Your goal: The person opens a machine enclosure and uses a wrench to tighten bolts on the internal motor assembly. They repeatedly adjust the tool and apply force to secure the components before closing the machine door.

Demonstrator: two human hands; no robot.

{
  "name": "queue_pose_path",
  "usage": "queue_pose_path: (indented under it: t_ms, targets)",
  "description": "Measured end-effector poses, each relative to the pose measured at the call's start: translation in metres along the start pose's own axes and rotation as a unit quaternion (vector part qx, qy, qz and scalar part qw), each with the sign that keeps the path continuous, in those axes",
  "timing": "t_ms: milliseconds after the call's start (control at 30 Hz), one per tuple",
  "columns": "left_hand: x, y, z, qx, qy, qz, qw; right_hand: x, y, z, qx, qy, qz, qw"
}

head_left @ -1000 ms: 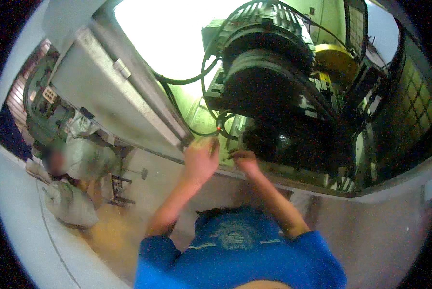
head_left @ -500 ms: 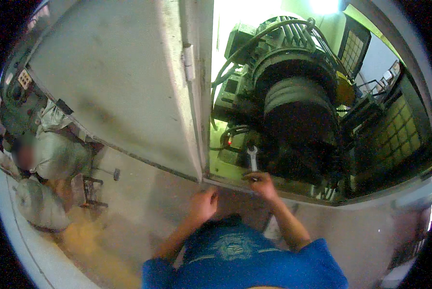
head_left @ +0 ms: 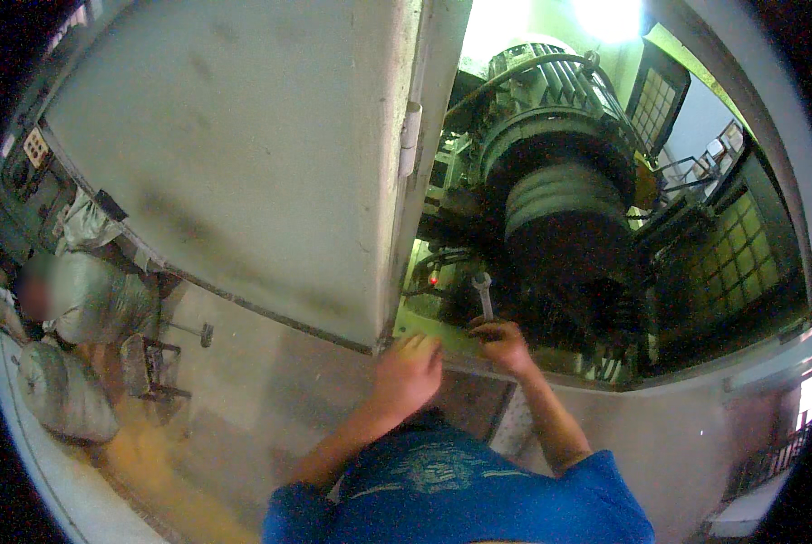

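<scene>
1. Two bare hands: one left hand [head_left: 410, 370] and one right hand [head_left: 504, 347].
2. One wrench [head_left: 485, 295], held in the right hand.
3. One large finned motor [head_left: 555, 86], beyond and above the right hand.
4. One small red light [head_left: 433, 281], above and between both hands.
5. One grey door [head_left: 243, 172], left of and above the left hand.
6. One hinge [head_left: 411, 139], well above the left hand.
7. Two gridded panels [head_left: 739, 247], right of and above the right hand.
8. One co-worker [head_left: 107, 295], well left of both hands.
</scene>
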State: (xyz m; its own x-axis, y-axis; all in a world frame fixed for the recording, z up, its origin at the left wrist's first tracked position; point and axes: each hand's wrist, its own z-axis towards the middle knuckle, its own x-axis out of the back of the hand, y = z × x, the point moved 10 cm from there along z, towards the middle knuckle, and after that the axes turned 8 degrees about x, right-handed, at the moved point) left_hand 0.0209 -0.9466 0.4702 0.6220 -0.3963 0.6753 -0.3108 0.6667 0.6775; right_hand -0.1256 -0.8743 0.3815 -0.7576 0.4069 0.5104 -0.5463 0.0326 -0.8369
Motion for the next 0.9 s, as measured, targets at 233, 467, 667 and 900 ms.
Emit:
queue_pose_path:
  t_ms: [233,467,667,900]
  targets:
    - [0.009,0.020,0.017,-0.055,0.089,0.020,0.994,0.006,0.017,-0.003,-0.076,-0.020,-0.021,0.997]
    - [0.015,0.032,0.033,-0.048,0.094,0.034,0.994,0.007,0.024,0.000,-0.072,-0.033,0.043,0.996]
    - [0.001,0.031,0.062,-0.034,0.081,0.109,0.990,0.018,0.012,0.003,-0.051,-0.026,0.038,0.998]
    - [-0.029,0.008,0.092,0.099,0.035,0.297,0.949,0.023,0.020,0.006,-0.065,-0.056,-0.005,0.996]
